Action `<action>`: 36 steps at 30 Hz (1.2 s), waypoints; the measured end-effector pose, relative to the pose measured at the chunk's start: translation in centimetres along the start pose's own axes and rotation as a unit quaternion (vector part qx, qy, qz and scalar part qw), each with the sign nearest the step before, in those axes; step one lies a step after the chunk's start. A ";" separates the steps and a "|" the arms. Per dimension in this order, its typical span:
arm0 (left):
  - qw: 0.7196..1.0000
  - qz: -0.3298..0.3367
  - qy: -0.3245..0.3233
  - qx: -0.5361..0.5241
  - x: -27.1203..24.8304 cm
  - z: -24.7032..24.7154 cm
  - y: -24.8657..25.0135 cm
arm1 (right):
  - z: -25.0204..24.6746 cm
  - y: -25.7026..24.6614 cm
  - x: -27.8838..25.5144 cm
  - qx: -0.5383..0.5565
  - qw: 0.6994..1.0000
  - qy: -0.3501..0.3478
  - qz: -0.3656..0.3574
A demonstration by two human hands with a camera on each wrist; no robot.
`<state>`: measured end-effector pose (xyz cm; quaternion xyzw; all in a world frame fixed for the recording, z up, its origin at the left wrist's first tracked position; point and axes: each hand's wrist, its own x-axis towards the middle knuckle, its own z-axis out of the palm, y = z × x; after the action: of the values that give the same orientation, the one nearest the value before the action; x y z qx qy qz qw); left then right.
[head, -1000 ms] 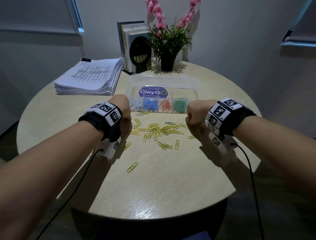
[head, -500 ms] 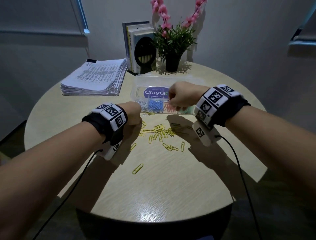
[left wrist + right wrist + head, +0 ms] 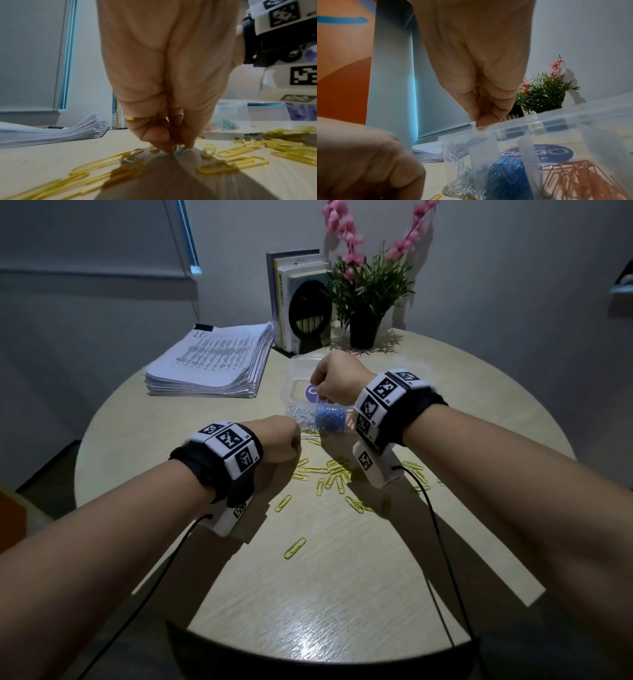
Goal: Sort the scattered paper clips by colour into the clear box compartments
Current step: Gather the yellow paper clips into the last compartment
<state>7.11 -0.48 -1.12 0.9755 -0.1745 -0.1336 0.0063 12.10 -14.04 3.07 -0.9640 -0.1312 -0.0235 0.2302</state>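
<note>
The left hand (image 3: 279,441) was down on the round surface (image 3: 342,594), its fingers (image 3: 155,133) curled together with the tips touching the wood among the yellow paper clips (image 3: 330,474); whether they pinched a clip, I cannot tell. The right hand (image 3: 337,380) was over the clear box (image 3: 298,371) at 12 o'clock from the clips, fingers (image 3: 485,116) bunched just above its rim, and what they held could not be seen. In the box, silver clips (image 3: 460,174), blue clips (image 3: 506,177) and rose clips (image 3: 573,178) lay in separate compartments. A paper stack (image 3: 212,364) was at 10 o'clock
</note>
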 end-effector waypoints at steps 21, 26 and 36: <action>0.976 -0.020 0.166 -0.141 2.6 -3.8 -1.2 | 3.8 0.4 -2.3 -0.214 0.960 -0.156 -0.089; 0.954 -0.055 0.226 -0.190 0.8 -3.9 -2.1 | 3.7 0.5 -2.9 -0.205 0.959 -0.172 -0.094; 0.988 -0.125 -0.082 0.033 -2.6 -2.0 -3.7 | 0.6 -2.2 -2.1 -0.063 0.996 -0.014 -0.069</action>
<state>6.55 3.81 1.23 0.9752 -0.0551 -0.2066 -0.0571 9.51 -12.43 3.30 -0.9654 -0.1990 -0.0345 0.1651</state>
